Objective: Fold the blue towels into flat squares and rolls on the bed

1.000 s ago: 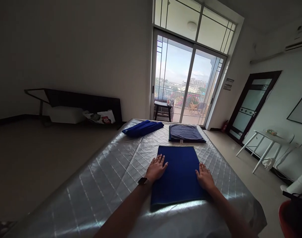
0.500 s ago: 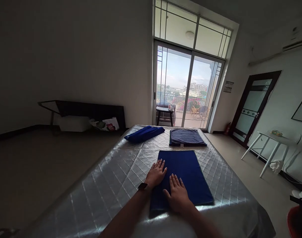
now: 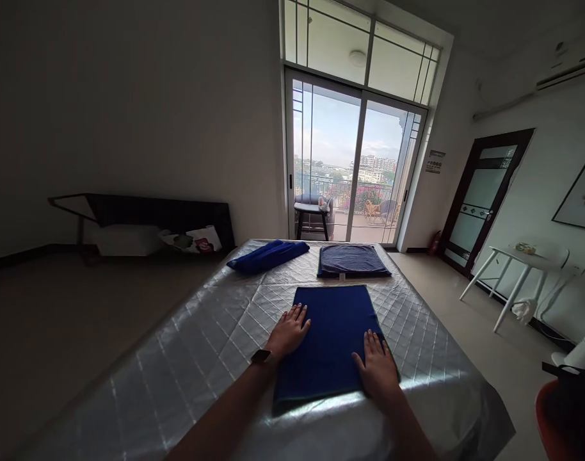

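Observation:
A flat blue towel (image 3: 331,339) with a green-edged hem lies on the silver quilted cover (image 3: 201,358) in front of me. My left hand (image 3: 289,330) rests open on the towel's left edge, fingers pointing forward. A dark watch sits on that wrist. At the towel's right edge my right hand (image 3: 377,365) lies flat, its fingers stretched out. Beyond the towel is a folded dark blue cloth stack (image 3: 354,261) with a small white label at its near edge. A crumpled blue cloth (image 3: 268,256) lies to its left.
A dark bench-like frame (image 3: 158,211) with a white box (image 3: 128,241) under it stands by the left wall. Sliding glass doors (image 3: 354,160) are behind the covered surface. On the right are a white table (image 3: 527,257) and a red stool-like object (image 3: 552,416).
My right hand has slid rightward across the towel to its right edge. The left hand stays at the left edge. The view has shifted slightly to the right.

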The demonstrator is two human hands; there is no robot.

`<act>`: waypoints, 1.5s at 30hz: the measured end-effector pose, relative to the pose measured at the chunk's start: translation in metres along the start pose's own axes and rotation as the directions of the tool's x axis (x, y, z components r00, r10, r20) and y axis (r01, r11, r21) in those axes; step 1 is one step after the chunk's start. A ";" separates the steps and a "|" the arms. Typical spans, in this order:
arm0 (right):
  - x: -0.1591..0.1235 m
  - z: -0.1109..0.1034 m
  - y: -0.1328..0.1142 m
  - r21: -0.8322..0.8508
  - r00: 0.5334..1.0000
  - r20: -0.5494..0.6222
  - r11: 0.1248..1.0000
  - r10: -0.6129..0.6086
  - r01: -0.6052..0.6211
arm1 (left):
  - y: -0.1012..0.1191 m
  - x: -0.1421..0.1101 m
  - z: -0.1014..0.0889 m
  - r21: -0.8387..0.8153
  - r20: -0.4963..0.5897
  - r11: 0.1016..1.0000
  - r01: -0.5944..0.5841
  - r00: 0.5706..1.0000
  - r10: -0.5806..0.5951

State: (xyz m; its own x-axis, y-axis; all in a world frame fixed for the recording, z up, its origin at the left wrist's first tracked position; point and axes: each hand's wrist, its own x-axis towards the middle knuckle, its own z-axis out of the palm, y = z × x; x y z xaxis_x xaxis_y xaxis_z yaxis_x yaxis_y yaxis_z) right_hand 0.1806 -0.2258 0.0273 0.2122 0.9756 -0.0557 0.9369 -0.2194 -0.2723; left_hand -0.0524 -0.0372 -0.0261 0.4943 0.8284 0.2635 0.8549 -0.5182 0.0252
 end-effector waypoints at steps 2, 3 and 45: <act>0.000 0.001 0.000 0.016 1.000 -0.006 1.000 -0.010 0.010 | -0.001 0.000 0.000 0.007 0.004 1.000 0.008 1.000 -0.008; 0.000 0.001 0.000 0.023 1.000 -0.009 1.000 -0.017 0.017 | -0.001 0.001 0.000 0.008 0.003 1.000 0.009 1.000 -0.009; -0.037 -0.014 -0.066 0.131 0.946 -0.088 0.938 -0.312 0.321 | -0.035 -0.092 -0.114 -0.555 0.264 0.831 -0.044 0.938 0.226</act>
State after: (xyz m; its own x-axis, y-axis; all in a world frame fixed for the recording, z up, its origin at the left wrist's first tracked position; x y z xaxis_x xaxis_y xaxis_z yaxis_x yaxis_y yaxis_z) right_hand 0.1146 -0.2471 0.0610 -0.0672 0.9909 0.1165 0.9104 0.1087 -0.3991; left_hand -0.1458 -0.1193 0.0586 0.6984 0.7157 -0.0014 0.6009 -0.5854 0.5444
